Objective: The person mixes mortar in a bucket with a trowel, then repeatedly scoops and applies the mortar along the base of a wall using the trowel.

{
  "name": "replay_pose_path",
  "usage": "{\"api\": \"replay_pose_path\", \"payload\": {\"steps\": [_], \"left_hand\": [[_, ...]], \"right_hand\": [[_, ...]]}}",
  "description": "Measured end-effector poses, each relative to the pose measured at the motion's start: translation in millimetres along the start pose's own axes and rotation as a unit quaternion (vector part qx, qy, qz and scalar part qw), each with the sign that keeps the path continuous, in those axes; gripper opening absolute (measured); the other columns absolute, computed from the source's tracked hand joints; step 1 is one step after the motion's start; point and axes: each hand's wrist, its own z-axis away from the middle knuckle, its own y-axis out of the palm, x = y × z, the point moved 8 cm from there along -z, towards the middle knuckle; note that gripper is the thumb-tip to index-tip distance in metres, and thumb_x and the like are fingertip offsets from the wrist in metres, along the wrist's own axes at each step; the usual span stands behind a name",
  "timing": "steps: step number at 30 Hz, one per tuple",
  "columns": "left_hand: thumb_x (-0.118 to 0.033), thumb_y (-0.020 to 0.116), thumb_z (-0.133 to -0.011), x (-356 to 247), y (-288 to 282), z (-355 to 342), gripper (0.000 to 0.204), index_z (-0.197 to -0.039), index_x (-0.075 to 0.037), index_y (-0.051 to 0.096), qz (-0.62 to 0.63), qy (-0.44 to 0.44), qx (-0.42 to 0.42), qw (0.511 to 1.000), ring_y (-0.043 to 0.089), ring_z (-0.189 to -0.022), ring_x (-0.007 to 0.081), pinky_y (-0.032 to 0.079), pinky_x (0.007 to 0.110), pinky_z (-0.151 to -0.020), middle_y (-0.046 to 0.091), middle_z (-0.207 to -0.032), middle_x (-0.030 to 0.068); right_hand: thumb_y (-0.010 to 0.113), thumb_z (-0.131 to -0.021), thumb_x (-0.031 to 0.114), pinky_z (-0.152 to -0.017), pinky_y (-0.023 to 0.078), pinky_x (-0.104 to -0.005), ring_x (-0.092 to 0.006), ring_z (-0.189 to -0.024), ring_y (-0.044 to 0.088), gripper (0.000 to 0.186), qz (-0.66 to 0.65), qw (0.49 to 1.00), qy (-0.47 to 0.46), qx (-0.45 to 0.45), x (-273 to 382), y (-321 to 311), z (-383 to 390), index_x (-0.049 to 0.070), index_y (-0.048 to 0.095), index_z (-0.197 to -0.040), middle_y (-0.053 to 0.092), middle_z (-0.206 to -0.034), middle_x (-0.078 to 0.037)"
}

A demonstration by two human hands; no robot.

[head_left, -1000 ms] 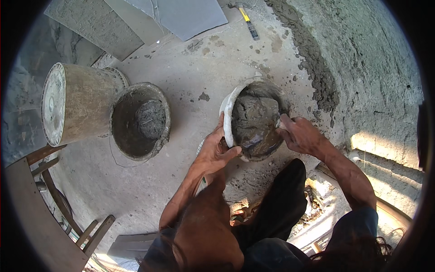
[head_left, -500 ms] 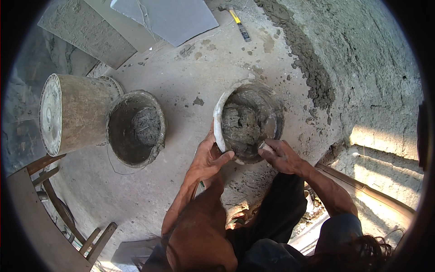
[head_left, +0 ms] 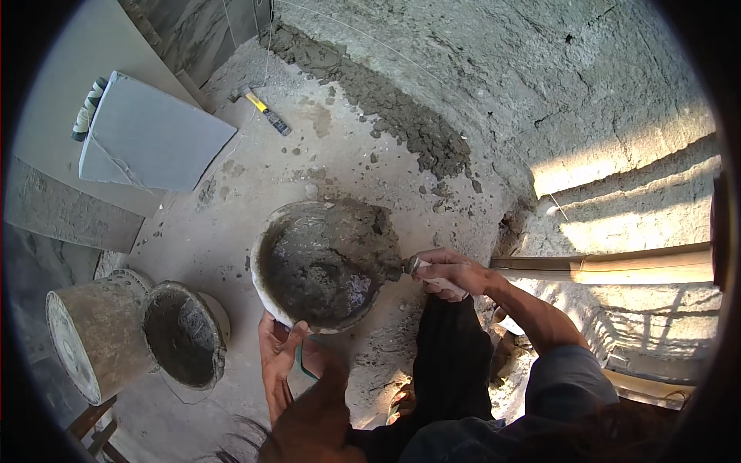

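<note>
A round bucket with a pale rim and wet grey mortar inside stands in front of me. My left hand grips its near left rim, thumb over the edge. My right hand is closed around the handle of a trowel at the bucket's right side. A heap of mortar hides most of the blade and overlaps the bucket's far right rim.
Left of me, a second bucket with mortar residue stands beside an overturned bucket. Farther off are a hammer and a grey tile. A strip of mortar runs along the rough wall.
My right hand has lifted the trowel from inside the bucket to its right rim, with mortar on it. The bucket appears tilted toward it, and the view has turned right.
</note>
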Motion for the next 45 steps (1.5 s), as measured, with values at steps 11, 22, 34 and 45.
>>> {"api": "replay_pose_path", "payload": {"steps": [11,22,34,45], "left_hand": [[-0.006,0.075,-0.086,7,-2,-5,0.057,-0.136,-0.001,0.049,0.002,-0.053,0.009,0.999,0.064,-0.103,0.0196,0.056,0.033,-0.082,0.066,-0.118,0.011],[-0.008,0.077,-0.085,2,-7,-3,0.055,-0.132,0.001,0.051,-0.007,-0.04,-0.009,0.999,0.064,-0.105,0.0194,0.054,0.032,-0.085,0.066,-0.118,0.011],[0.003,0.07,-0.089,-13,19,-2,0.056,-0.139,0.0,0.045,0.052,-0.043,0.009,0.998,0.062,-0.11,0.0195,0.056,0.033,-0.089,0.064,-0.123,0.0106],[0.012,0.068,-0.082,27,10,1,0.078,-0.151,-0.001,0.034,0.017,-0.047,0.017,0.999,0.027,-0.147,0.0276,0.031,0.039,-0.119,0.015,-0.164,0.016]], "right_hand": [[0.061,-0.084,0.017,-0.058,0.048,-0.0345,-0.0195,-0.064,0.062,0.028,0.358,0.765,-0.167,-0.509,-9,-274,46,0.0,0.061,-0.107,0.06,-0.071,-0.007],[0.056,-0.088,0.019,-0.079,0.051,-0.054,-0.0482,-0.096,0.063,0.037,0.451,0.622,-0.117,-0.629,-78,-339,44,-0.001,0.058,-0.119,0.065,-0.1,-0.03],[0.06,-0.094,0.018,-0.059,0.045,-0.0355,-0.0229,-0.06,0.056,0.025,0.349,0.772,-0.179,-0.5,-21,-129,87,-0.002,0.061,-0.109,0.062,-0.075,-0.017],[0.06,-0.093,0.021,-0.064,0.053,-0.0516,-0.0448,-0.071,0.066,0.028,0.682,0.7,-0.12,-0.177,65,40,-36,-0.003,0.052,-0.105,0.064,-0.082,-0.029]]}}
